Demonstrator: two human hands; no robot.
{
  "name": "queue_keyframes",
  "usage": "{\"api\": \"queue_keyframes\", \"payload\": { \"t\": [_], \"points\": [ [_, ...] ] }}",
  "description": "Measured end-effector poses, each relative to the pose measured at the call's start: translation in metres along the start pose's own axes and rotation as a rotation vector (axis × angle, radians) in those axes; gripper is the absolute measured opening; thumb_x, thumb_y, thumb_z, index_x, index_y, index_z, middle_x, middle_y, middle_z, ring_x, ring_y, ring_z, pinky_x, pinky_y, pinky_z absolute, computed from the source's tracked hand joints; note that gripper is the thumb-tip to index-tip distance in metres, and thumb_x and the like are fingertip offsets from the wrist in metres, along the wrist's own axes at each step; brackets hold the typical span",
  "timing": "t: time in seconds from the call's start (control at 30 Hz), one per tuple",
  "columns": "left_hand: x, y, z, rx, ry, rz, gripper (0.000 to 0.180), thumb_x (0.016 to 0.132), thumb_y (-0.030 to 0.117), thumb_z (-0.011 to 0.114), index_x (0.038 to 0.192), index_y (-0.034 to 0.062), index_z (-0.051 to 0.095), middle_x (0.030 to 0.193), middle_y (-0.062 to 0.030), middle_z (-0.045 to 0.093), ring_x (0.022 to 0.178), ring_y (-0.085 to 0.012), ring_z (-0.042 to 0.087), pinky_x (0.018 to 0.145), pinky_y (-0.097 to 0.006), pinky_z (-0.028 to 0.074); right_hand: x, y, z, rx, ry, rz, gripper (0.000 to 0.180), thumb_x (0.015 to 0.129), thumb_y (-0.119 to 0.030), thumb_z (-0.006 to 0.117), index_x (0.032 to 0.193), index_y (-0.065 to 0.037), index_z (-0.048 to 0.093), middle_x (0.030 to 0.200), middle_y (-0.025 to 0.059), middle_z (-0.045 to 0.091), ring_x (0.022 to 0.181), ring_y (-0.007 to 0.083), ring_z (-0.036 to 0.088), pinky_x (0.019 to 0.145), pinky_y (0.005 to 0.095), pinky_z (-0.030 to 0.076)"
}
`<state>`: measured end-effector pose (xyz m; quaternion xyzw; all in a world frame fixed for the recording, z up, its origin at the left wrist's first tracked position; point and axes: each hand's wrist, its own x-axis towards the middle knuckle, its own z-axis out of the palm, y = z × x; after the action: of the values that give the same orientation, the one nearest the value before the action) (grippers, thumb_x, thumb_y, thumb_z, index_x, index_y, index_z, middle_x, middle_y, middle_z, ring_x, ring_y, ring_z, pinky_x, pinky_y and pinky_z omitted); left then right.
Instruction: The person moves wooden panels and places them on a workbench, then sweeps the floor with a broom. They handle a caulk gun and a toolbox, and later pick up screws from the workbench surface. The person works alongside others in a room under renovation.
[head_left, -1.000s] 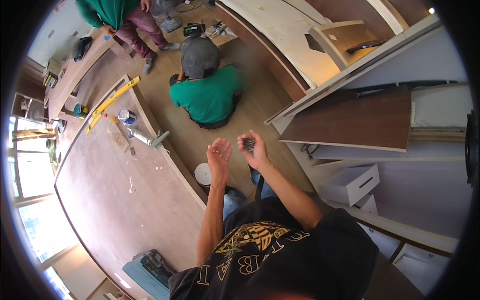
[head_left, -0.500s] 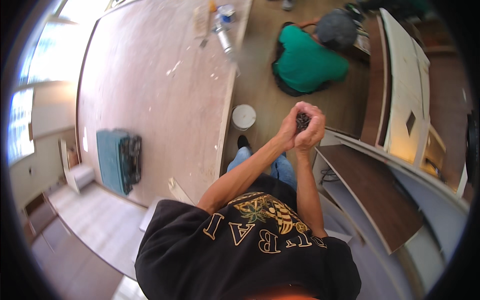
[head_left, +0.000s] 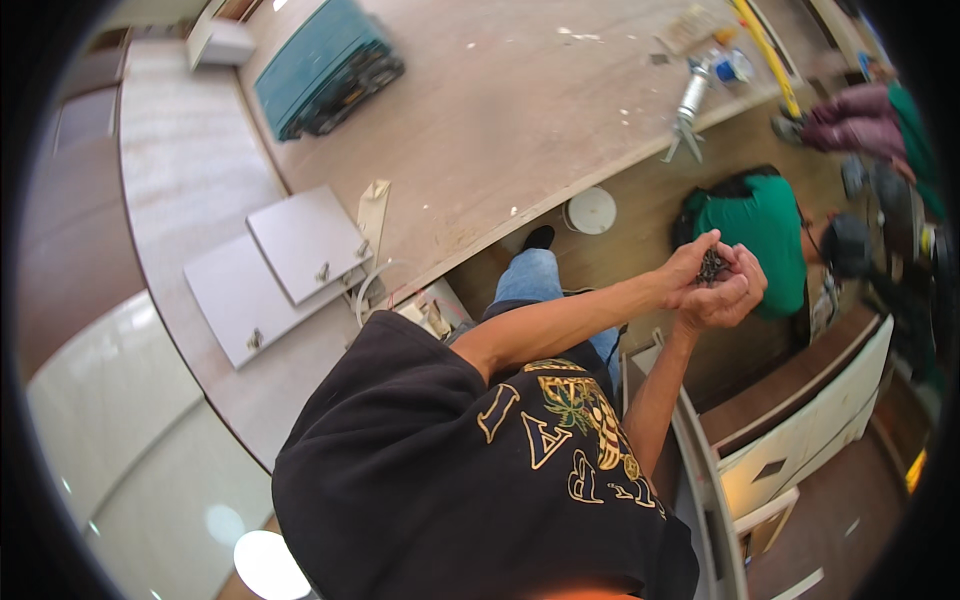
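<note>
My left hand (head_left: 686,271) and my right hand (head_left: 733,293) are cupped together out in front of me, at the right of the head view. In the hollow between them sits a heap of small dark screws (head_left: 711,266); the lower ones are hidden by my fingers and palms. Both hands curl around the heap, their edges touching. Just beyond my hands, a person in a green shirt (head_left: 765,225) crouches low on the floor.
A large board-topped table (head_left: 480,150) carries a teal case (head_left: 325,65) and a caulking gun (head_left: 692,100). A white bucket (head_left: 591,210) stands beside it. White door panels with hinges (head_left: 305,243) lie left. Another person's legs (head_left: 850,118) show far right; cabinet parts (head_left: 800,440) lie near right.
My view has swung left, so the table, case and crouching person appear turned and further right. The white panels and a second person have come into sight. My hands stay cupped round the screws.
</note>
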<state>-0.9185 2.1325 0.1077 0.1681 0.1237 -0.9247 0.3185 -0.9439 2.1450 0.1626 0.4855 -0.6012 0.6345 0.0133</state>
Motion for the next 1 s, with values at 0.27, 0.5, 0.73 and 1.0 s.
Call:
{"api": "queue_keyframes", "payload": {
  "t": [0.27, 0.5, 0.73, 1.0],
  "points": [
    [-0.02, 0.04, -0.006, -0.086, -0.111, 0.28, 0.046, 0.099, 0.037, 0.037, 0.083, 0.0007, 0.061, 0.081, -0.0136, 0.064, 0.079, -0.0253, 0.066, 0.078, -0.04, 0.058, -0.009, 0.006, 0.001, 0.018, -0.092, 0.258, 0.035, 0.097, -0.022, 0.035, 0.102, 0.005, 0.056, 0.097, 0.0136, 0.06, 0.087, 0.0229, 0.059, 0.082, 0.0328, 0.048],
    [-0.037, 0.047, -0.031, -0.086, -0.09, 0.537, 0.044, 0.098, 0.037, 0.038, 0.084, 0.0018, 0.061, 0.083, -0.0129, 0.065, 0.083, -0.026, 0.067, 0.085, -0.042, 0.055, -0.065, 0.103, -0.045, 0.175, -0.395, 0.81, 0.03, 0.098, -0.022, 0.042, 0.109, 0.002, 0.055, 0.098, 0.0109, 0.061, 0.087, 0.0182, 0.059, 0.08, 0.0278, 0.048],
    [-0.06, 0.02, -0.034, -0.128, -0.026, 0.714, 0.039, 0.097, 0.035, 0.043, 0.083, 0.0038, 0.062, 0.083, -0.0118, 0.065, 0.084, -0.0258, 0.066, 0.085, -0.042, 0.055, -0.111, 0.179, -0.123, 0.152, -0.72, 0.911, 0.033, 0.099, -0.03, 0.045, 0.097, 0.0, 0.059, 0.064, 0.0017, 0.052, 0.056, 0.0084, 0.047, 0.055, 0.023, 0.042],
    [-0.084, -0.01, -0.039, -0.135, 0.006, 0.793, 0.033, 0.094, 0.028, 0.047, 0.08, 0.0025, 0.062, 0.084, -0.013, 0.065, 0.086, -0.0265, 0.065, 0.087, -0.042, 0.054, -0.14, 0.22, -0.188, 0.05, -0.905, 0.894, 0.028, 0.097, -0.023, 0.045, 0.107, 0.0, 0.057, 0.051, -0.0015, 0.041, 0.041, 0.0076, 0.038, 0.039, 0.023, 0.033]
  ]
}}
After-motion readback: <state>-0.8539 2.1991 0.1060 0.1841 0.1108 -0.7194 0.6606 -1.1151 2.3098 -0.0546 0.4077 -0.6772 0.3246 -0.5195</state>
